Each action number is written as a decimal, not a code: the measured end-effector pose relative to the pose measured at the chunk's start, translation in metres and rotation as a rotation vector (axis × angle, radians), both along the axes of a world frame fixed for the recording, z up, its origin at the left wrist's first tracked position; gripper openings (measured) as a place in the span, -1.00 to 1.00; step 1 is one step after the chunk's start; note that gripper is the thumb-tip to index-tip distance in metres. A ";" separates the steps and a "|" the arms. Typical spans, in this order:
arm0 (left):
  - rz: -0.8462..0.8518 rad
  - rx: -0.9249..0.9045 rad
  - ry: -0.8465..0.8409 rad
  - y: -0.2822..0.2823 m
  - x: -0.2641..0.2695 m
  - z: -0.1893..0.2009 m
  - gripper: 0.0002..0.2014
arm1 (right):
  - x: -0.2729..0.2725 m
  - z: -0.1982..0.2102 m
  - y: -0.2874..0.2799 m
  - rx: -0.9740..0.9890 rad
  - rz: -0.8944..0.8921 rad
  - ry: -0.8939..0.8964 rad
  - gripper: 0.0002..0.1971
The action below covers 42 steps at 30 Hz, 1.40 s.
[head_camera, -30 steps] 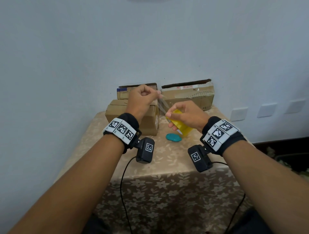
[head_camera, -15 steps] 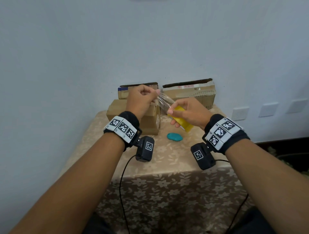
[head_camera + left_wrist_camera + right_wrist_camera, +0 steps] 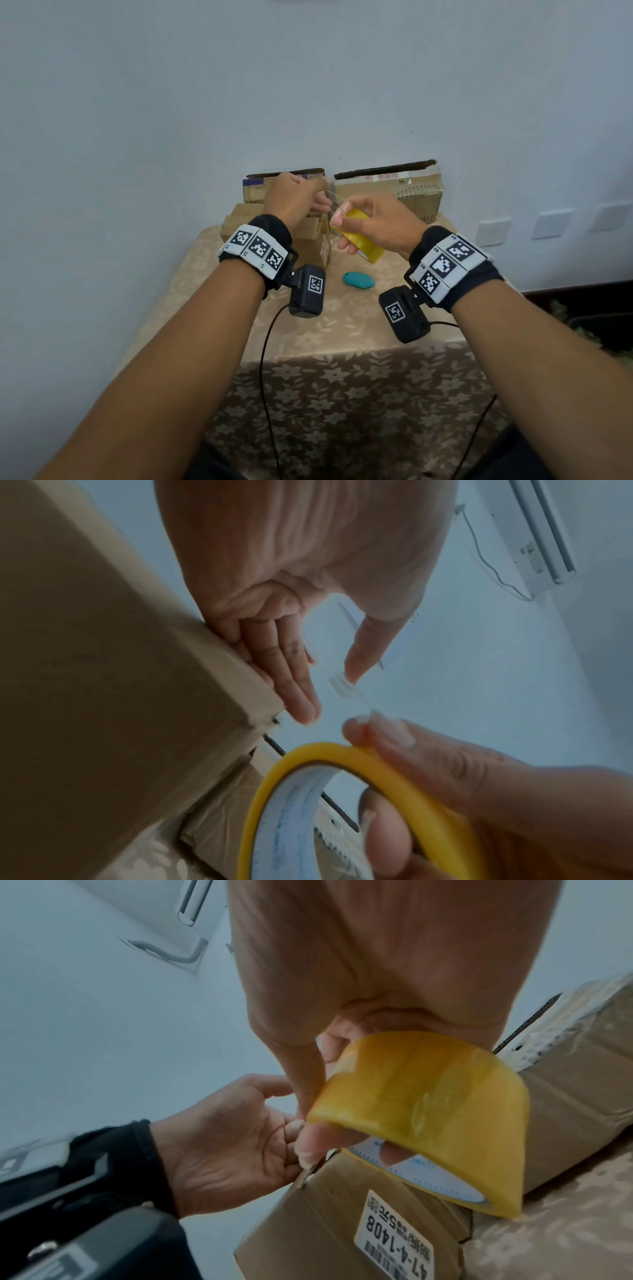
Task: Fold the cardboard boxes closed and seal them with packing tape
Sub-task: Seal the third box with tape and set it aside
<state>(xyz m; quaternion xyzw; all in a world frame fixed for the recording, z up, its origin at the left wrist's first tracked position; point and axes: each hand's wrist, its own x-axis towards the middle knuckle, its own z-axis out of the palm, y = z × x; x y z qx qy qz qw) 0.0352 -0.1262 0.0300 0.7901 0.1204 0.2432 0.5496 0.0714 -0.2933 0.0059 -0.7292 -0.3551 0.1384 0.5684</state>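
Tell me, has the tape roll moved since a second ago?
Yes. The tape roll has risen slightly, away from the teal object below it.

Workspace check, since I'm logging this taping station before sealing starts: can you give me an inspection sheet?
Surface: table under a floral cloth.
Job's things: yellow tape roll off the table; closed front box with a printed label; two more boxes by the wall.
Clutter: teal oval object.
Grippers: right hand grips the roll; left hand open, its thumb touching the clear tape end.
Cables: black leads hang from both wrist cameras.
Surroundings: pale wall, wall plates.
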 end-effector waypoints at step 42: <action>-0.451 1.285 0.153 -0.032 -0.015 -0.038 -0.87 | 0.015 -0.026 -0.023 0.133 -0.296 0.264 -0.67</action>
